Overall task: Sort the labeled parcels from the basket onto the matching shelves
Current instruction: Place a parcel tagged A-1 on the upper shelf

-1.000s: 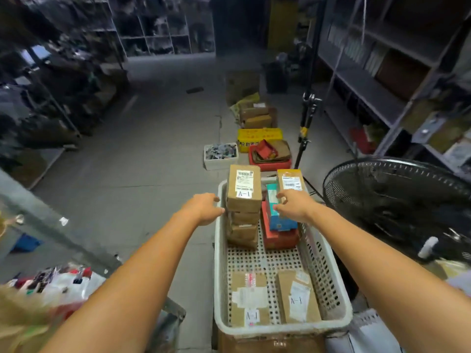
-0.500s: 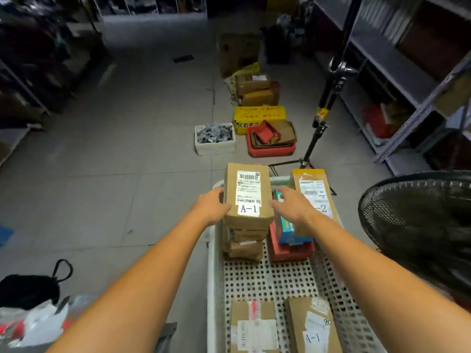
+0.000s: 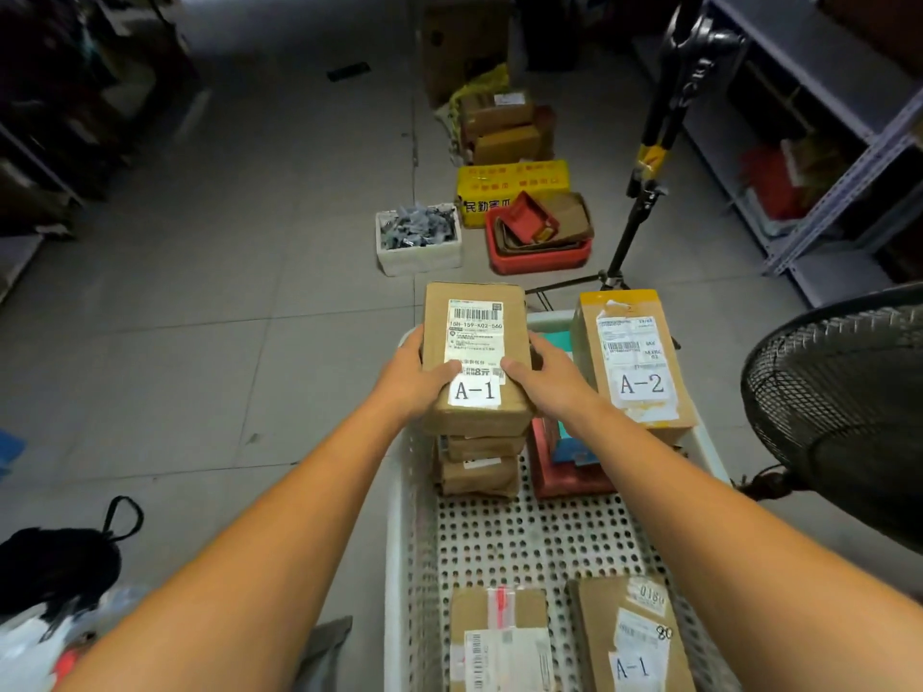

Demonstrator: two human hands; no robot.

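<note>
The A-1 parcel [image 3: 474,342], topping a stack [image 3: 479,467] in the basket [image 3: 399,541], is now gripped by 2 hands, the right hand [image 3: 547,377] having been brought across to join the left hand [image 3: 412,379]; lifting is seemingly begun.

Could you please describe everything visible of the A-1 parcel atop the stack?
The A-1 parcel is a brown cardboard box lying flat on a stack of brown parcels in the white basket. Its white barcode label and A-1 sticker face up. The left hand and right hand grip its sides.
</note>
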